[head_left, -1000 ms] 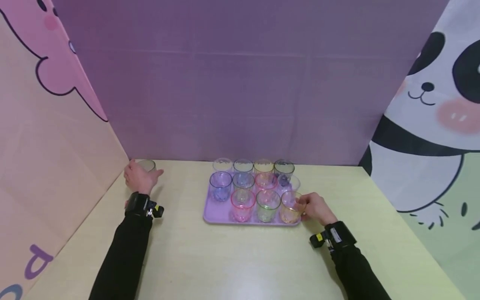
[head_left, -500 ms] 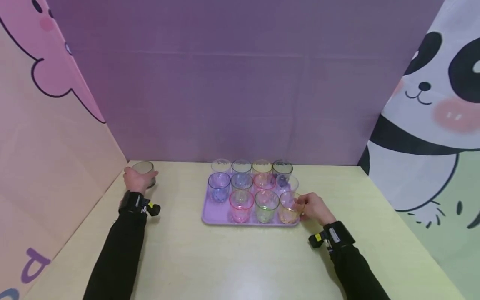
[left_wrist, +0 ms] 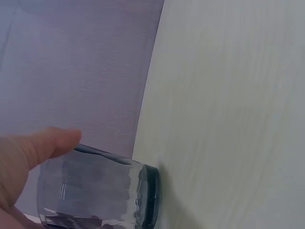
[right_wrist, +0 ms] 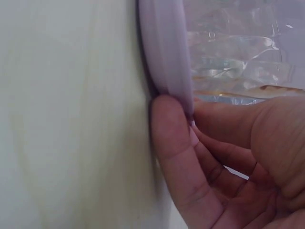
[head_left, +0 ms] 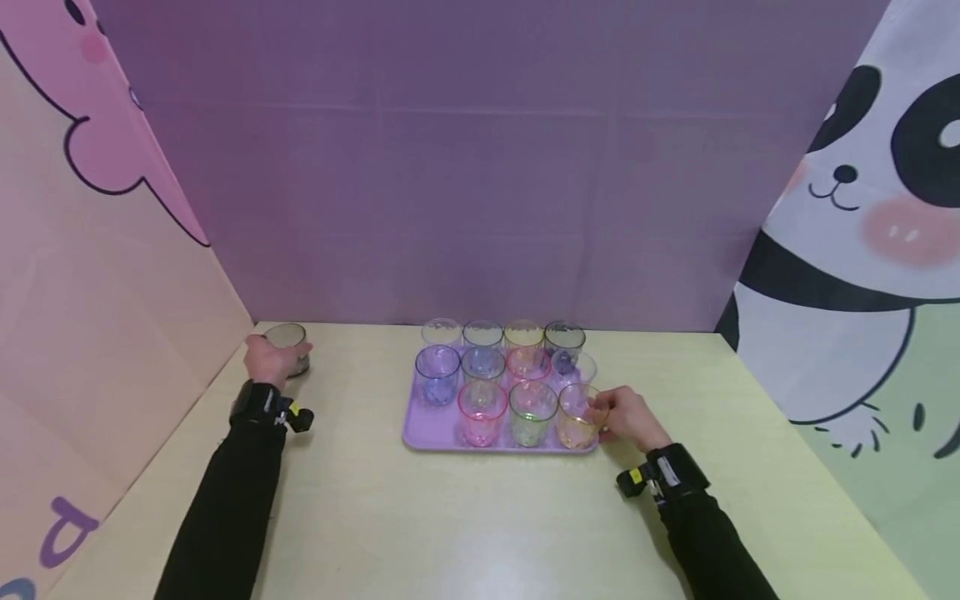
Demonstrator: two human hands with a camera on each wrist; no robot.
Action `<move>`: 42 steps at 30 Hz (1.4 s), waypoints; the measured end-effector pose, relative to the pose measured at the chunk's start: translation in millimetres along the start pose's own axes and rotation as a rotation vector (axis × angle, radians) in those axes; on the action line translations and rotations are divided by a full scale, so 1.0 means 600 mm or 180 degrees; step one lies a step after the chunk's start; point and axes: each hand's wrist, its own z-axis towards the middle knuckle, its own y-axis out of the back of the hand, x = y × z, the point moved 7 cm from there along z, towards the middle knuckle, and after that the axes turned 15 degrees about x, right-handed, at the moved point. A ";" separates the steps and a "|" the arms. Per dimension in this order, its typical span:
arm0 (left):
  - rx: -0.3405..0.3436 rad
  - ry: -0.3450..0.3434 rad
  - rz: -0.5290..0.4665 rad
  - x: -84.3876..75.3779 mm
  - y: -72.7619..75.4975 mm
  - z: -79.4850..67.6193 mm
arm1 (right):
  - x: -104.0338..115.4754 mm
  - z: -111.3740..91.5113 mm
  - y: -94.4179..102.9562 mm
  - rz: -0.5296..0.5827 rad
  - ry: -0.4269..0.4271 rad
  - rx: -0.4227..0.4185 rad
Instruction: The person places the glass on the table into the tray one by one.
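At the table's back left corner, my left hand (head_left: 270, 361) holds a smoky grey glass (head_left: 287, 336), upright. In the left wrist view the thumb (left_wrist: 57, 141) lies along the glass near its rim, and the dark base is right at the tabletop; the other fingers are mostly hidden. A purple tray (head_left: 427, 433) full of coloured glasses sits mid-table. My right hand (head_left: 630, 417) pinches the tray's right rim (right_wrist: 167, 47), thumb inside and a finger outside, close beside a yellow glass (head_left: 576, 425).
Pink (head_left: 480, 427) and green (head_left: 532, 425) glasses fill the tray's front row beside the yellow one; a blue glass (head_left: 437, 379) and several others stand behind. A purple wall (head_left: 480, 167) rises at the table's back, with printed panels on both sides.
The left hand has drawn back slightly and lowered with the grey glass, which now shows more beside the hand. The right hand and the tray hold still.
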 end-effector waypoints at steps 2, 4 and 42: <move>-0.0024 -0.0044 -0.0052 0.000 0.003 -0.004 | 0.001 -0.001 -0.001 -0.0014 0.0018 0.0001; -0.0029 -0.0079 -0.0119 -0.001 0.004 -0.010 | 0.003 -0.001 -0.001 -0.0021 0.0011 0.0002; 0.0934 -0.0930 -0.0169 -0.074 -0.111 -0.111 | -0.001 -0.001 -0.001 0.0036 0.0008 -0.0009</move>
